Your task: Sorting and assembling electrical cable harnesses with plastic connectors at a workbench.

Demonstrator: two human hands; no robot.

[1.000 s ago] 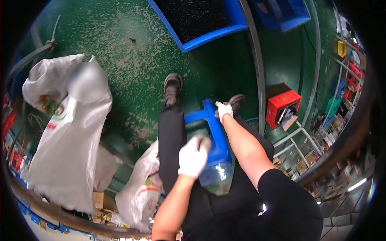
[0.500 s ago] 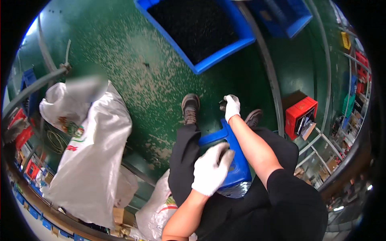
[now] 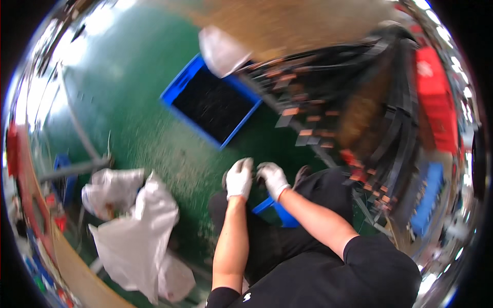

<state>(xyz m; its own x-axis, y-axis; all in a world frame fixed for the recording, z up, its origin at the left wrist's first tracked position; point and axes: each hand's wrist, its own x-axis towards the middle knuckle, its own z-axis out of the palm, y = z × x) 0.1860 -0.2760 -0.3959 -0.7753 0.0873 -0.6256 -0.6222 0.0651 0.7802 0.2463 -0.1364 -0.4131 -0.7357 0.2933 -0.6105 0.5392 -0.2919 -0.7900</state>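
My left hand (image 3: pixel 240 179), in a white glove, is raised over my lap with its fingers curled together. Close to its right is my gloved right hand (image 3: pixel 273 179), fingers bent inward toward the left one; a small gap lies between them. What either hand holds, if anything, is too small and dark to make out. Below the hands, a blue plastic stool (image 3: pixel 287 218) shows between my legs, partly covered by my right forearm. Ahead on the green floor stands a blue crate (image 3: pixel 191 123) filled with small black pieces.
On the right, many black strips with copper-coloured ends (image 3: pixel 393 110) hang over the edge of a brown worktable (image 3: pixel 308 25), blurred. A white bag (image 3: pixel 221 51) overhangs the crate's far side. White sacks (image 3: pixel 133 241) stand at left. Red bins (image 3: pixel 434 97) and a blue rack (image 3: pixel 427 197) are far right.
My left hand has moved forward from above the stool to beside the right hand. The view has swung up, bringing in the worktable and hanging strips.
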